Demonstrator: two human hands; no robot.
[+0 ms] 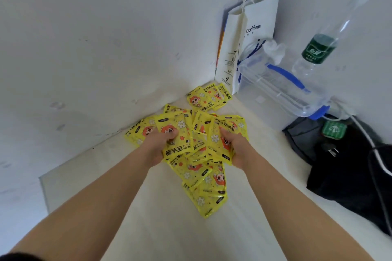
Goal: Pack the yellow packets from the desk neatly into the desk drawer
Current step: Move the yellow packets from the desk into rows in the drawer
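Several yellow packets (pixel 197 154) with a red-haired cartoon figure lie heaped on the white desk (pixel 161 224), near the wall corner. A smaller cluster of yellow packets (pixel 206 97) sits further back by the paper bag. My left hand (pixel 159 146) grips the heap's left side, fingers curled over packets. My right hand (pixel 235 146) grips its right side the same way. More packets trail toward me from under the hands. No drawer is in view.
A white paper coffee bag (pixel 250 34) stands in the corner. Beside it lie a clear plastic box with blue clips (pixel 282 89) and a water bottle with a green label (pixel 320 48). A black bag with a white cable (pixel 347 167) lies on the right.
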